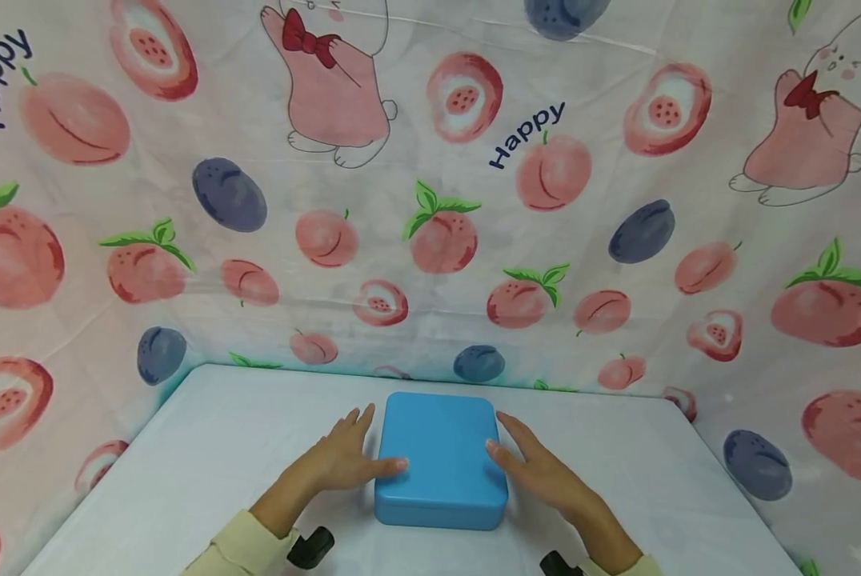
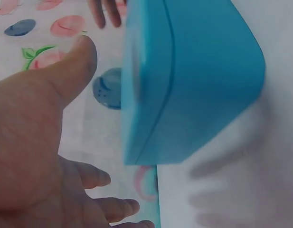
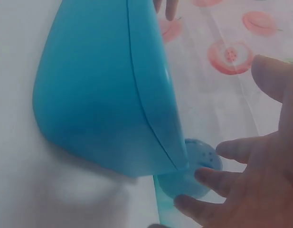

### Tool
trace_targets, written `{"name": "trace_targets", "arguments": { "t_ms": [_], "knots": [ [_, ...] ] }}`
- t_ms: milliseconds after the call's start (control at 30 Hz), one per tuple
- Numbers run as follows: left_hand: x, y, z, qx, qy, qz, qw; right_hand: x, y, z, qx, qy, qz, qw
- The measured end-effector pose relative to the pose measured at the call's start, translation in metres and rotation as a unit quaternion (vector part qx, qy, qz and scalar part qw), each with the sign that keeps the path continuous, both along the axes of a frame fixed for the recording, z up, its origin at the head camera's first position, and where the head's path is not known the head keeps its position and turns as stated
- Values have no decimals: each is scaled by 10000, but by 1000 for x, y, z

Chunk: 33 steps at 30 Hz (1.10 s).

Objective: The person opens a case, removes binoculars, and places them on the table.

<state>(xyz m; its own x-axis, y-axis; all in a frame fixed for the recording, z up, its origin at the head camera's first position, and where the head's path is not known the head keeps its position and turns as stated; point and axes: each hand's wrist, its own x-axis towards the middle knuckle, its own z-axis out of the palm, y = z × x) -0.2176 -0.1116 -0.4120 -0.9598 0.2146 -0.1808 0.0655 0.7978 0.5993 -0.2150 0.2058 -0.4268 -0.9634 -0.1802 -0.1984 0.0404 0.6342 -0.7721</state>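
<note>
A blue plastic box [image 1: 441, 460] with rounded corners lies on the white table, its flat top facing up. In the left wrist view a seam runs along the side of the box [image 2: 208, 71], just below the top. My left hand [image 1: 344, 456] is at its left side, fingers spread and thumb over the top edge. On the opposite side is my right hand [image 1: 542, 476], its thumb overlapping the right edge in the head view. Both wrist views show gaps between the extended fingers and the box; neither hand grips it. The inside of the box is hidden.
The white table [image 1: 258, 424] has its back edge just behind the box. A cloth [image 1: 373, 192] printed with peaches, plums and rabbits hangs behind and at both sides. Dark wrist-worn devices [image 1: 311, 548] show by the light sleeves.
</note>
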Motion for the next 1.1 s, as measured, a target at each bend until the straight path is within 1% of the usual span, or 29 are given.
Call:
{"name": "trace_targets", "arguments": {
  "t_ms": [67, 167, 300, 400, 533, 767, 867, 967, 1100],
  "knots": [
    [0, 1, 1, 377, -195, 39, 9991, 0, -1, -1, -165, -79, -100, 9998],
    [-1, 4, 2, 920, -462, 224, 9944, -1, -4, 1, -398, -65, -236, 9989],
    [-3, 9, 3, 1297, -646, 611, 9876, -1, -8, 4, -716, -12, -453, 9964],
    [-6, 13, 3, 1354, -637, 895, 9847, -3, -10, 6, -873, 21, -613, 9943],
    [-9, 17, 4, 1317, -614, 1165, 9825, -7, -12, 6, -946, 60, -782, 9924],
    [-12, 26, 5, 1598, -649, 1413, 9748, -15, -11, 8, -969, -49, -1060, 9896],
    [-13, 30, 5, 1543, -606, 1472, 9751, -18, -11, 11, -943, -108, -1110, 9893],
    [-13, 32, 6, 1378, -540, 1496, 9776, -21, -12, 16, -908, -191, -1113, 9895],
    [-14, 33, 8, 1181, -442, 1448, 9814, -24, -12, 19, -772, -328, -1135, 9900]
  ]
}}
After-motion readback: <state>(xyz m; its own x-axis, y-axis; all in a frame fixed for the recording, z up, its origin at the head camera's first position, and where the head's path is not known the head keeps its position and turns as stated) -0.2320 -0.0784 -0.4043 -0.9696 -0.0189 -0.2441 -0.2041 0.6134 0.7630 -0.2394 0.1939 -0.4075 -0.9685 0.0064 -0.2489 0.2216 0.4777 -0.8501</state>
